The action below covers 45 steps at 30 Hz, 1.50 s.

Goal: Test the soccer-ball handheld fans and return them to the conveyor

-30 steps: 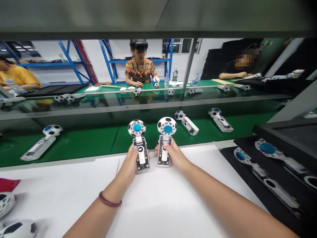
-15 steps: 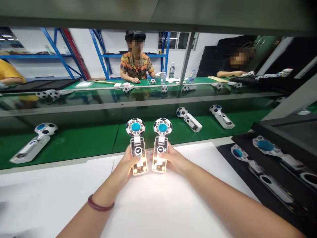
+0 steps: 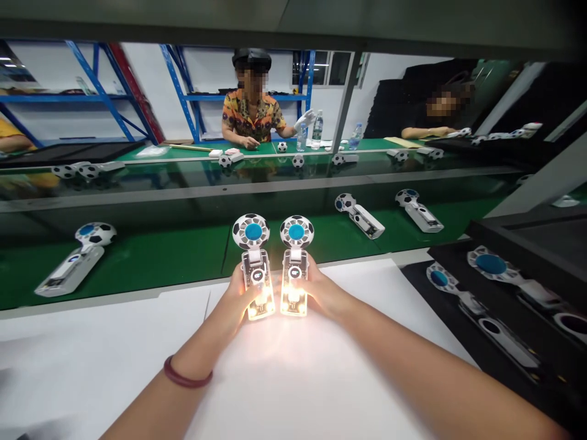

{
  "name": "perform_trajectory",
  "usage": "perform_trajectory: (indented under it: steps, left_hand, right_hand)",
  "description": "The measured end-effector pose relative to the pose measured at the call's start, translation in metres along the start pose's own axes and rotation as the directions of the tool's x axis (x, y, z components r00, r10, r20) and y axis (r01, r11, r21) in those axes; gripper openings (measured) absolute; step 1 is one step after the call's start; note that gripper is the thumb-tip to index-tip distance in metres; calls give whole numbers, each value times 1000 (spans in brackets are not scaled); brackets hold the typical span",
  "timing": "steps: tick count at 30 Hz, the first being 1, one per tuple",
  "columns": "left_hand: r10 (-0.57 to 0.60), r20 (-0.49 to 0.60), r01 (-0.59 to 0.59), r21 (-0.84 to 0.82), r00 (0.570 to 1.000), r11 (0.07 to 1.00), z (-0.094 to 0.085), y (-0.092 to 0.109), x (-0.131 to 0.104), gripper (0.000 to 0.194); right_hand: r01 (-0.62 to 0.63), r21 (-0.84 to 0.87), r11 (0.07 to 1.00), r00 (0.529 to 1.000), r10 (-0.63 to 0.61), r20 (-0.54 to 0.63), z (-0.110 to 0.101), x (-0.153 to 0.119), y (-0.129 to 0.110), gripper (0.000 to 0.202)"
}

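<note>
My left hand [image 3: 239,296] is wrapped around a handheld fan [image 3: 251,232] with a round football-patterned head and a blue centre. Its clear body glows yellow near the bottom and has a small round display. A matching lit fan [image 3: 297,232] is gripped in my right hand [image 3: 323,293]. Both fans stand upright side by side with a narrow gap between them, heads up, above the white work surface [image 3: 293,379]. My thumbs lie across the fronts of the bodies; the other fingers are mostly hidden behind.
Beyond the white surface runs a green belt [image 3: 174,263] carrying a white fan [image 3: 76,263] at left and two more at right. Black trays [image 3: 417,275] at right hold other fans. Across a further belt sits a co-worker [image 3: 252,116] with one gloved hand; other people are at both sides.
The fan in my right hand has shifted slightly left, closer to the other. Fans on the near belt have slid right, those on the far belt left. The co-worker's gloved hand has risen.
</note>
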<state>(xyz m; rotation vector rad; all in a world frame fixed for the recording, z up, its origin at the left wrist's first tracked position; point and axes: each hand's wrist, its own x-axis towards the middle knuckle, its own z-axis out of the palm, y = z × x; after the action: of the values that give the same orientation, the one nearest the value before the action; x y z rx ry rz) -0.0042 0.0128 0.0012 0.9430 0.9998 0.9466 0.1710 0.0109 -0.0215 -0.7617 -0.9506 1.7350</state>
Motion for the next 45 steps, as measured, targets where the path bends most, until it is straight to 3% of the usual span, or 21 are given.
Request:
perform_trajectory:
  steps: [11,20,26,45]
  left_hand:
    - [-42,-19,41,-37,999,998,3,5,-2,56]
    - [10,33,-7,-93,999,996,-1,2,0,54]
    - [61,69,-55,-83,996,995,1,-1,-1,63]
    - [41,103,-38,-27,994,999,-3,-1,1,70]
  right_hand:
    - [-29,71,997,998,24,65,-2,0,-1,67]
    - [-62,102,993,998,59,27,2,0,-3,72]
    - [-59,35,998,996,56,73,-4,0,-2,88]
    - [-51,18,999,994,49,93,-2,-1,-5,85]
